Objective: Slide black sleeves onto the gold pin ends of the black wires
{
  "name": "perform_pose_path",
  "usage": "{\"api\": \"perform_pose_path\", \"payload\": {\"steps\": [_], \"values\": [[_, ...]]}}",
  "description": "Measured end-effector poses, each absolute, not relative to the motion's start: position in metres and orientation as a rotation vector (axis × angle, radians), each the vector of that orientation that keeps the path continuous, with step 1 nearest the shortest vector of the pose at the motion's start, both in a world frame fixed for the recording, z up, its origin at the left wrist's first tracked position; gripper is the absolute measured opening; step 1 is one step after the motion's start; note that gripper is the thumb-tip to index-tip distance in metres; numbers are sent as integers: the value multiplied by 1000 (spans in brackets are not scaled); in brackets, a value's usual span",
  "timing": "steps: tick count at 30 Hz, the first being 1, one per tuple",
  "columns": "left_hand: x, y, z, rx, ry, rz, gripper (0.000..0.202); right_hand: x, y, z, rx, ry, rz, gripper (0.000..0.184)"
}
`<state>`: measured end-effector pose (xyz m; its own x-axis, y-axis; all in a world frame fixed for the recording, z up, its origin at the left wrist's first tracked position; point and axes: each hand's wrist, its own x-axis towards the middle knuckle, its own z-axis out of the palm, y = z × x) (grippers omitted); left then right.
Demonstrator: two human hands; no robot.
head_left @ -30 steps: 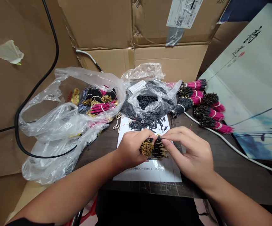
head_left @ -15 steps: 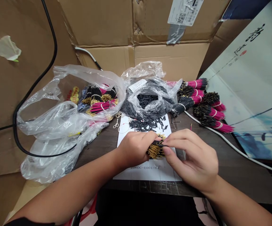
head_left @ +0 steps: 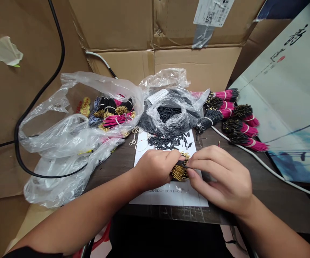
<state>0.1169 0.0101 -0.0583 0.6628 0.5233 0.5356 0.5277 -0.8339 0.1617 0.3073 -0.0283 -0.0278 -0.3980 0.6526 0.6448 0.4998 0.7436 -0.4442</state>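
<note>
My left hand grips a thick bundle of black wires with gold-coloured pins low over a printed white sheet. My right hand is at the bundle's right side, with the thumb and fingertips pinched at its black wires. The hands hide most of the bundle. Loose short black sleeves lie on the sheet just beyond my left fingers. A thin wire loop lies near the sheet's far left corner.
A clear plastic bag of black sleeves stands behind the sheet. Another clear bag holds pink-and-black wire bundles at left. Similar bundles lie at right beside a white cable. Cardboard walls the back.
The bundle has turned, and its gold pins have shifted rightward from beside my left hand to between both hands. My right hand has moved slightly right.
</note>
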Motion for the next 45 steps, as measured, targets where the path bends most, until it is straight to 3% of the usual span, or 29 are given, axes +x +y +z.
{"api": "perform_pose_path", "payload": {"steps": [16,19,23,28,30,33,36,42,45], "values": [[116,10,-63,-2925,-857,-826,23,322,-23,-29,-777,-2281,243,30],[116,10,-63,-2977,-906,-845,20,321,-24,-32,-803,-2268,128,32],[114,11,-62,-3058,-1020,-890,16,316,-27,-36,-798,-2240,-55,47],[113,8,-62,-3214,-1081,-1042,19,313,-29,-39,-766,-2297,-58,67],[114,6,-60,-3285,-1098,-1180,22,311,-29,-41,-767,-2300,-83,78],[117,1,-54,-3361,-1099,-1470,8,306,-27,-49,-753,-2313,-87,102],[119,-4,-49,-3508,-1138,-1620,7,299,-26,-57,-697,-2258,-115,112],[120,-10,-50,-3665,-1640,-1885,21,292,-28,-60,-656,-2202,-177,107],[122,-13,-54,-3608,-1854,-2180,23,289,-30,-59,-664,-2190,-157,91]]}}
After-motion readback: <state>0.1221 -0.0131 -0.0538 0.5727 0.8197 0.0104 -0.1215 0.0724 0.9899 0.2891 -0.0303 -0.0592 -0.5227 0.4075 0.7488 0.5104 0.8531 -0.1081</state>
